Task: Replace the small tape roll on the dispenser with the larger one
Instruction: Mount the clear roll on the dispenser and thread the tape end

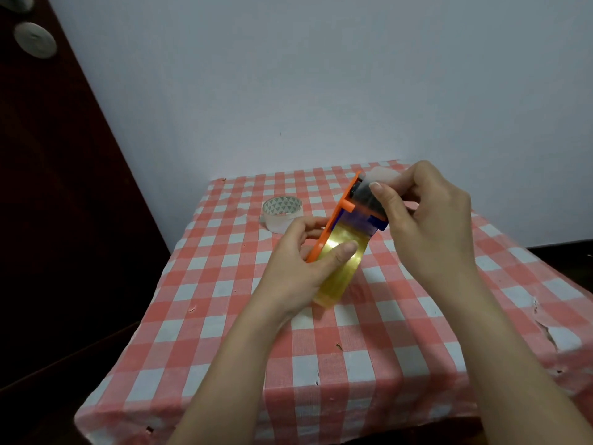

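Note:
An orange tape dispenser [340, 213] is held tilted above the middle of the table. A wide yellowish tape roll [340, 271] sits on it. My left hand [305, 264] grips the roll and the dispenser's side, thumb lying across the tape. My right hand [426, 213] pinches the loose tape end at the dispenser's far tip, by the dark blade section [365, 197]. A smaller clear tape roll [282, 213] with a patterned core lies flat on the cloth, left of the dispenser and apart from both hands.
The table [321, 364] is small, covered in a red and white checked cloth that hangs over its edges. A plain wall stands behind it. A dark wooden door [48, 187] is at the left.

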### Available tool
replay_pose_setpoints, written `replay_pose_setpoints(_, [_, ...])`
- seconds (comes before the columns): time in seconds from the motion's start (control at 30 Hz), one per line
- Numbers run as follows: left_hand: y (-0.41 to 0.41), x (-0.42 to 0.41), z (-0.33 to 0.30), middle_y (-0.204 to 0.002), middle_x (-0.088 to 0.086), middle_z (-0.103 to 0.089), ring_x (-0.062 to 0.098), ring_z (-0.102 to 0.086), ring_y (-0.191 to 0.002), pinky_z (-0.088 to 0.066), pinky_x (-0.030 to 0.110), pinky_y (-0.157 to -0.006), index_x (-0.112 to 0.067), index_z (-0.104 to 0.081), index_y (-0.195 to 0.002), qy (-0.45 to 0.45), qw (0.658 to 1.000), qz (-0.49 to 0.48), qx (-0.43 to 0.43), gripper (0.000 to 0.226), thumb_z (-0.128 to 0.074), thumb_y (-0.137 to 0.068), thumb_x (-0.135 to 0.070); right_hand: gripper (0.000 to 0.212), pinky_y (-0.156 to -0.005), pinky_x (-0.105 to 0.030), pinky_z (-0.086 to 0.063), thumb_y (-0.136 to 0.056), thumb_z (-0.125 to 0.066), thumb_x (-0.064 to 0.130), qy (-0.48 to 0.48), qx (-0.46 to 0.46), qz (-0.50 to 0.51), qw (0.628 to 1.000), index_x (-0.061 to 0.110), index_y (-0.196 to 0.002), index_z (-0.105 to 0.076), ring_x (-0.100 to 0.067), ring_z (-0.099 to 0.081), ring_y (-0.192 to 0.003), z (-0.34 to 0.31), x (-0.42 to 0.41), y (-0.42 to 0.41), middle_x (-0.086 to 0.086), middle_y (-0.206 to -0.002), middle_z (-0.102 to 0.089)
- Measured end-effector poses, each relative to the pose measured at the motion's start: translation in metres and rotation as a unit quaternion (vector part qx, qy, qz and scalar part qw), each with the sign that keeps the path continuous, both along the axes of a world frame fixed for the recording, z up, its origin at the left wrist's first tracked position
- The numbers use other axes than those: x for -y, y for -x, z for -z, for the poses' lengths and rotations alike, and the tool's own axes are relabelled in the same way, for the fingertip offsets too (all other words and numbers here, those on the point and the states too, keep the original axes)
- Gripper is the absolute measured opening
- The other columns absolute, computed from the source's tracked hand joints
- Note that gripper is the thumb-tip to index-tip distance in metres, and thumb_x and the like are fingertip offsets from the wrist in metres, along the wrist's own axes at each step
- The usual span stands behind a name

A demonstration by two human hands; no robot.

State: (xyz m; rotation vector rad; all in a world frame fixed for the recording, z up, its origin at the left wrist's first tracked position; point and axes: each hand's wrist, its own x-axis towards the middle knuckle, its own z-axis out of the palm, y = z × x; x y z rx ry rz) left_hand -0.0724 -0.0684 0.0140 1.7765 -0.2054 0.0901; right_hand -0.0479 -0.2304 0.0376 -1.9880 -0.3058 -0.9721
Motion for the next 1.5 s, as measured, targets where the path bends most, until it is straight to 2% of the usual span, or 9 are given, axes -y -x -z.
replay_pose_setpoints(0.23, [0.001,0.0,-0.003,-0.103,-0.008,-0.071,0.001,-0.069,-0.087,-0.055,0.014,-0.067,-0.022,-0.058,-0.119,-0.011,1.0,-0.012,0.005,0.031,-0.066,-0.09,-0.027,0.022,-0.061,-0.046,-0.055,-0.094,-0.06,0.024,0.008,0.016,0.017,1.0,0.005,-0.085,-0.056,-0.023,-0.064,-0.068,0.0,-0.002,0.002,0.007,-0.072,-0.059])
replay_pose_setpoints(0.4, [0.003,-0.001,-0.006,-0.105,-0.006,-0.07,-0.005,-0.068,-0.08,-0.053,0.013,-0.065,-0.018,-0.057,-0.124,-0.007,1.0,0.006,-0.009,0.028,-0.058,-0.096,-0.019,0.02,-0.061,-0.042,-0.055,-0.094,-0.06,0.025,-0.002,0.019,0.022,1.0,0.007,-0.085,-0.055,-0.021,-0.064,-0.069,0.0,-0.003,0.002,0.002,-0.075,-0.063])
replay_pose_setpoints(0.53, [0.004,-0.003,-0.004,-0.118,-0.009,-0.067,0.002,-0.065,-0.102,-0.054,0.014,-0.073,-0.024,-0.054,-0.129,-0.032,0.999,0.009,0.004,0.038,-0.062,-0.094,-0.013,0.019,-0.06,-0.008,-0.044,-0.095,-0.06,0.026,-0.041,0.004,0.02,0.999,0.014,-0.083,-0.052,0.005,-0.058,-0.069,-0.003,-0.001,0.003,0.014,-0.073,-0.057])
replay_pose_setpoints(0.6, [0.004,-0.004,-0.004,-0.12,-0.012,-0.065,0.002,-0.062,-0.107,-0.053,0.013,-0.074,-0.027,-0.052,-0.129,-0.034,0.999,0.013,0.005,0.04,-0.061,-0.094,-0.01,0.019,-0.06,-0.003,-0.041,-0.094,-0.06,0.025,-0.049,0.002,0.02,0.999,0.015,-0.082,-0.051,0.007,-0.056,-0.067,-0.005,-0.001,0.004,0.018,-0.073,-0.055])
replay_pose_setpoints(0.93, [0.005,-0.004,-0.001,-0.126,-0.01,-0.06,0.005,-0.06,-0.111,-0.054,0.027,-0.087,-0.03,-0.046,-0.133,-0.031,0.998,0.045,-0.012,0.05,-0.057,-0.094,-0.001,0.019,-0.057,-0.005,-0.042,-0.094,-0.06,0.025,-0.08,-0.026,-0.005,0.996,0.017,-0.079,-0.053,0.008,-0.056,-0.064,-0.008,0.004,0.005,0.013,-0.074,-0.059])
replay_pose_setpoints(1.0, [0.005,-0.003,-0.001,-0.12,-0.007,-0.063,0.007,-0.065,-0.103,-0.058,0.025,-0.079,-0.028,-0.048,-0.13,-0.006,0.999,0.039,-0.014,0.049,-0.058,-0.092,0.002,0.023,-0.057,-0.006,-0.042,-0.094,-0.06,0.026,-0.082,-0.034,-0.013,0.996,0.025,-0.074,-0.049,0.004,-0.056,-0.065,-0.01,0.004,0.006,0.012,-0.074,-0.06])
replay_pose_setpoints(1.1, [0.003,0.002,-0.003,-0.111,-0.008,-0.066,0.006,-0.067,-0.093,-0.055,0.016,-0.066,-0.029,-0.05,-0.126,0.025,0.999,0.025,-0.021,0.042,-0.066,-0.09,-0.012,0.026,-0.058,-0.008,-0.044,-0.094,-0.061,0.027,-0.08,-0.036,-0.018,0.996,0.03,-0.072,-0.047,-0.001,-0.059,-0.067,-0.012,0.003,0.009,0.012,-0.075,-0.062])
replay_pose_setpoints(1.23, [0.001,0.006,-0.003,-0.111,-0.007,-0.068,0.012,-0.067,-0.101,-0.059,0.027,-0.075,-0.03,-0.053,-0.124,0.011,1.0,-0.022,-0.003,0.043,-0.071,-0.085,-0.031,0.021,-0.061,-0.008,-0.044,-0.093,-0.063,0.026,-0.067,-0.033,-0.021,0.997,0.024,-0.075,-0.051,-0.004,-0.06,-0.071,-0.015,0.0,0.011,0.01,-0.078,-0.064])
replay_pose_setpoints(1.5, [-0.001,0.004,-0.001,-0.113,-0.004,-0.065,0.014,-0.065,-0.103,-0.057,0.028,-0.08,-0.035,-0.053,-0.111,0.025,1.0,-0.014,-0.001,0.037,-0.072,-0.086,-0.015,0.021,-0.058,-0.006,-0.041,-0.092,-0.062,0.023,-0.052,-0.036,-0.025,0.998,0.022,-0.075,-0.05,0.004,-0.055,-0.068,-0.017,0.0,0.013,0.011,-0.074,-0.059])
